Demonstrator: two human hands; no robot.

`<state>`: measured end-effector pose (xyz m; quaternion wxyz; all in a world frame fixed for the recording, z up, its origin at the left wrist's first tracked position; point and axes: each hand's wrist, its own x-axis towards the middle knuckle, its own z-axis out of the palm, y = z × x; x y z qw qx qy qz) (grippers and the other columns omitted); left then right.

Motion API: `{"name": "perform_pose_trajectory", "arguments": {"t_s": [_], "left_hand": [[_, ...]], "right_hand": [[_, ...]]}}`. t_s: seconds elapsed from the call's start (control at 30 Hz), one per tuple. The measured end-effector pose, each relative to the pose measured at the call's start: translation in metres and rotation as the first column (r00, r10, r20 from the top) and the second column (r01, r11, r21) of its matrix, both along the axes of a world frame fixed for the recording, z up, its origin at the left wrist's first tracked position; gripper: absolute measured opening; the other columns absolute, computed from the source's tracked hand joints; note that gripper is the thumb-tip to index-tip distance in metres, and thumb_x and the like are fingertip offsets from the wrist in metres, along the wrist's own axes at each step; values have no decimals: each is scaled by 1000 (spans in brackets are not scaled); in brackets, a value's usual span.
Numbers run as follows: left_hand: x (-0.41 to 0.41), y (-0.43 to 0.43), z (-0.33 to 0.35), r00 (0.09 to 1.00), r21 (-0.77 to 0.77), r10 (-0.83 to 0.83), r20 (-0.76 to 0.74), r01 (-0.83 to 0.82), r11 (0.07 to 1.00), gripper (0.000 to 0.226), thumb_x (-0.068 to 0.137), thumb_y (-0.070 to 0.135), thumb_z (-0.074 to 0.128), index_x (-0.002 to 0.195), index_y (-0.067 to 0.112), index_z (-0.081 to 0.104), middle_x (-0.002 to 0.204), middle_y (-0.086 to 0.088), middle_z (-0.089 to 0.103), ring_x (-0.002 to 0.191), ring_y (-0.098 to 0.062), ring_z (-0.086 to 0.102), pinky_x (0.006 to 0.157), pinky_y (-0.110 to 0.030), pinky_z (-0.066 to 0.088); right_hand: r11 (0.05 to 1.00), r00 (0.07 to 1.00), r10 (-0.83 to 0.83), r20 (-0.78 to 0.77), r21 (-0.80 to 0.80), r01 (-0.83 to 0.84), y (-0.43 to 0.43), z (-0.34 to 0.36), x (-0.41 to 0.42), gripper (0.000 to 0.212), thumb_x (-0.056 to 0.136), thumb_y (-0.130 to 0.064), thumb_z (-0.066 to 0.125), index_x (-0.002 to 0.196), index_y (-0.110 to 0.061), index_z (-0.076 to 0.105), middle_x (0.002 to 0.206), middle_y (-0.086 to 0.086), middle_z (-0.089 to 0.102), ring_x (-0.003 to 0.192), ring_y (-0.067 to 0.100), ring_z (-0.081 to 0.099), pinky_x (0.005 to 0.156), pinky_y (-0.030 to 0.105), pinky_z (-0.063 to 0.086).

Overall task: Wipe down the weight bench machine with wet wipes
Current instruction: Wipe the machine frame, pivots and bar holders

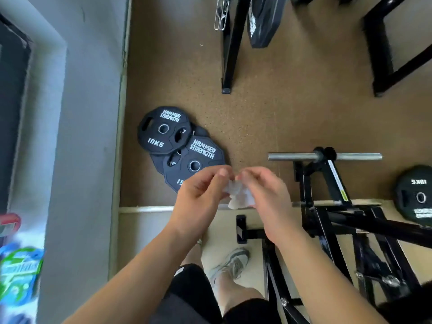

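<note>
1. Pinching a crumpled white wipe (238, 196) between left hand (198, 195) and right hand (265, 195), both curled, fingertips nearly meeting on its top edge, seemingly teasing it open.
2. Held in the air, touching no part of the machine (327, 220); judged as just before the first stroke.
3. Lying right of and below the hands, as a black frame: nearer the right hand, well apart from the left, which hangs over the plates (177, 146).
4. Running left to right just beyond the right hand, as a steel bar (301, 156) with its long axis crosswise; sloping away below it toward the right edge, as black tubes.
5. Probably calling for a reach down and to the right, led by the right hand, with strokes along the bar or tubes, not across them.
6. Resting partly on a pale raised platform (145, 228), beside a grey shoe (231, 263), and partly on the brown speckled floor (280, 101).
7. Stacked flat on that floor near a grey wall (88, 136), three or so black plates; one more plate (418, 195) at the right edge.
8. Blurred at lower left, a green and blue pack (21, 272), too smeared to identify; farther off, other black frames (231, 47).
</note>
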<state>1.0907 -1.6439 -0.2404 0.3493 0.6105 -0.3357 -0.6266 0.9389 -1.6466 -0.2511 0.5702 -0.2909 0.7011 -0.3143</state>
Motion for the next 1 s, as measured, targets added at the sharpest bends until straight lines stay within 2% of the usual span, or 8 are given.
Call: {"name": "perform_pose_trajectory", "arguments": {"t_s": [0.13,0.23,0.37,0.47,0.53,0.67,0.83,1.0], "left_hand": [[-9,23,35,969,-116,-127,214,155,981,41,92,5,72,127,26,67,105,11,75,88,-11,73,77,-19,57],[-19,35,60,914,-90,-208,348,253,963,32,89,14,77,117,27,71,102,14,74,87,1,70,82,-20,57],[-41,57,89,905,-25,-304,297,326,945,17,90,20,77,105,26,74,90,4,76,81,-13,73,81,-36,61],[-63,70,111,920,-31,-342,191,354,935,15,91,9,75,102,18,72,92,-11,74,76,-25,75,76,-39,64],[-77,80,117,887,-54,-419,194,436,898,11,90,10,76,91,21,75,85,-7,76,80,-30,75,81,-44,64],[-106,100,137,682,-55,-714,161,728,683,16,87,18,81,91,34,80,82,-1,78,78,-21,76,81,-34,63],[-135,120,150,438,-92,-881,178,899,428,35,81,7,85,113,21,76,94,-11,75,74,-8,71,67,-11,53],[-165,169,155,140,-176,-954,265,980,95,37,88,13,79,119,32,74,94,11,76,86,-9,72,76,-23,60]], "right_hand": [[998,1000,-23,-2,57,23,24,45,-13,7,96,-25,73,102,-23,77,90,1,76,68,6,66,55,15,48],[999,999,-33,7,-5,33,48,77,-24,9,95,-15,74,100,-21,78,86,7,77,66,10,67,58,20,51],[989,992,-112,-56,-106,106,87,110,-48,17,91,-11,77,95,-27,79,89,-7,78,87,12,74,80,29,61],[974,979,-181,-96,-159,164,116,122,-64,15,89,-13,79,93,-27,80,89,-10,78,87,6,73,80,28,59],[952,954,-275,-119,-174,253,138,129,-72,14,88,-13,80,94,-26,80,87,-11,77,84,1,71,78,22,55],[845,838,-523,-157,-223,486,189,148,-85,13,89,-14,81,98,-22,80,85,-12,77,83,2,72,77,20,56],[636,631,-769,-99,-209,743,247,171,-85,12,92,-15,76,84,-22,81,85,3,77,80,10,70,80,38,58],[505,520,-851,75,-159,848,337,194,-76,24,106,-18,54,124,-27,68,97,-3,80,97,4,72,87,28,54]]}}
